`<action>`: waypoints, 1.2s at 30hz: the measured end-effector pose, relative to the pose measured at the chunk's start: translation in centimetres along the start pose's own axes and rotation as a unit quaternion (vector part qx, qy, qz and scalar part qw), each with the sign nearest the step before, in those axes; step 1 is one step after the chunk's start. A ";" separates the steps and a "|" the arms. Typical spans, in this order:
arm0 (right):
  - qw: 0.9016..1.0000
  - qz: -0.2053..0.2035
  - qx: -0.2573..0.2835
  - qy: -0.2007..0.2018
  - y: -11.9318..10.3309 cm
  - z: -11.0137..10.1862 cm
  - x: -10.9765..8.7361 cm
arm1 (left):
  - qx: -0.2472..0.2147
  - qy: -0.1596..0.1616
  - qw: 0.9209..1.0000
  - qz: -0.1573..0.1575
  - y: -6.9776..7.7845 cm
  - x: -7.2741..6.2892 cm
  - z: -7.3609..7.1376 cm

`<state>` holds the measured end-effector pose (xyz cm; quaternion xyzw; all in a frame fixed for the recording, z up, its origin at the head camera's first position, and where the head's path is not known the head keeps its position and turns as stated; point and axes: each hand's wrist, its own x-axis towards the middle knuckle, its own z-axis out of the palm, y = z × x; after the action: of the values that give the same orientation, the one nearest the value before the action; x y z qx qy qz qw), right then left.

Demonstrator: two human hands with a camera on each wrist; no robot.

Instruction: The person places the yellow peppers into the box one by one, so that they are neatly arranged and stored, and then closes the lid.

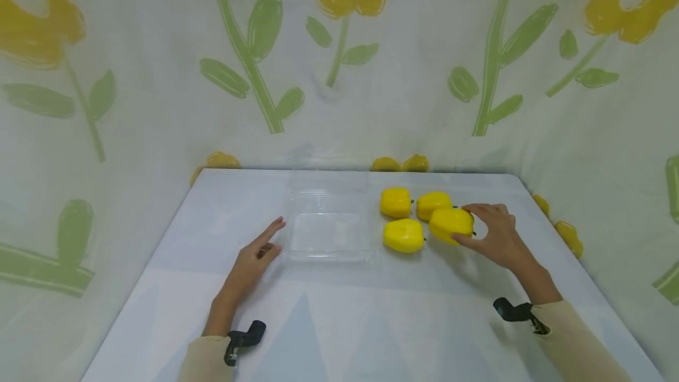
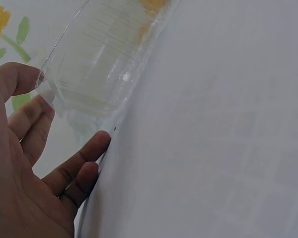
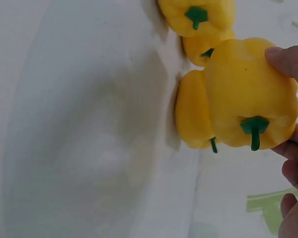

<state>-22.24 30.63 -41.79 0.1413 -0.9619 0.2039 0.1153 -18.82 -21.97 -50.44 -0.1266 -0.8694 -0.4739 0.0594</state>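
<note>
My right hand [image 1: 495, 234] grips a yellow bell pepper [image 1: 448, 224] between thumb and fingers, above the right part of the table. Its green stem faces the camera in the right wrist view. Three more yellow bell peppers [image 1: 403, 236] lie close together just left of it. My left hand [image 1: 253, 267] lies beside the left edge of a clear plastic container [image 1: 329, 256], its fingers fairly straight and apart. In the left wrist view the thumb overlaps the container's rim [image 2: 41, 74]; whether it touches, I cannot tell.
The white table [image 1: 424, 335] has pale blue triangle shapes on its near part. Behind it and at both sides hangs a flower-patterned cloth [image 1: 403, 93]. A black wrist camera [image 1: 246, 335] sits on the left wrist, another black camera [image 1: 514, 311] on the right.
</note>
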 end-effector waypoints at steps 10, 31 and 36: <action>1.000 -0.023 -0.004 0.013 -1.9 -0.7 1.4 | 0.008 0.006 1.000 -0.001 -0.1 0.0 0.3; 0.997 -0.067 0.010 0.024 -4.5 -0.3 3.3 | 0.000 -0.001 1.000 -0.007 0.2 -0.3 0.1; 0.997 -0.070 0.007 0.024 -5.0 -0.1 3.6 | -0.003 -0.002 1.000 -0.008 0.2 -0.2 0.0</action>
<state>-23.97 25.54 -38.88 0.2039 -0.9452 0.2054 0.1513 -18.60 -21.89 -50.36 -0.1206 -0.8693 -0.4764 0.0534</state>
